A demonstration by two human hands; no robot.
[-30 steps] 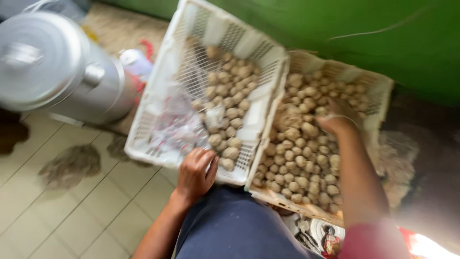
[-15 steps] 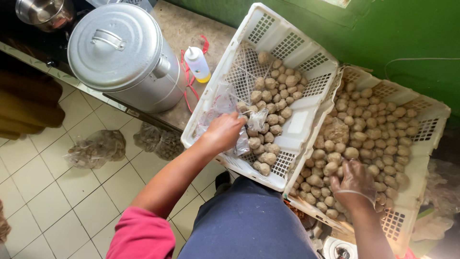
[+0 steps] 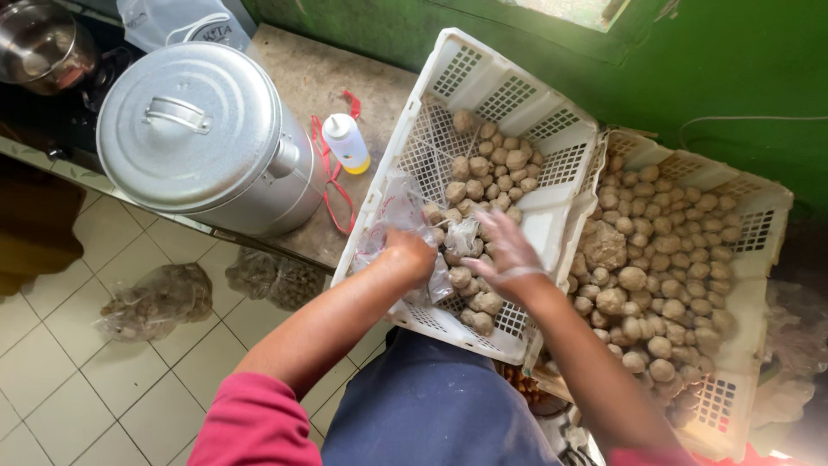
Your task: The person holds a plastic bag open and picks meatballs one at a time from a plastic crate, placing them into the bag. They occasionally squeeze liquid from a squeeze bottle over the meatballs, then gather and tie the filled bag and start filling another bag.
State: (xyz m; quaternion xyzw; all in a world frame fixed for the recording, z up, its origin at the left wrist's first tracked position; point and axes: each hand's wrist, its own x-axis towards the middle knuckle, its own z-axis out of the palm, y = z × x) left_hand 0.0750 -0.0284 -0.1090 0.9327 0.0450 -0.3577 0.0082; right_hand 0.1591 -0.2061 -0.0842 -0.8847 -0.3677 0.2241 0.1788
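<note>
Currently, the left hand (image 3: pixel 412 252) grips a clear plastic bag (image 3: pixel 392 220) and the gloved right hand (image 3: pixel 509 250) closes on a few meatballs (image 3: pixel 461 237) at its mouth, inside the near white crate (image 3: pixel 552 216), while the far crate (image 3: pixel 759 259) remains heaped and bagging appears far from complete.

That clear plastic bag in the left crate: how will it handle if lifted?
The clear plastic bag looks thin and crumpled, so probably floppy and light. The left hand holds it beside the meatballs; filled, it would likely sag, and those round balls may roll.
</note>
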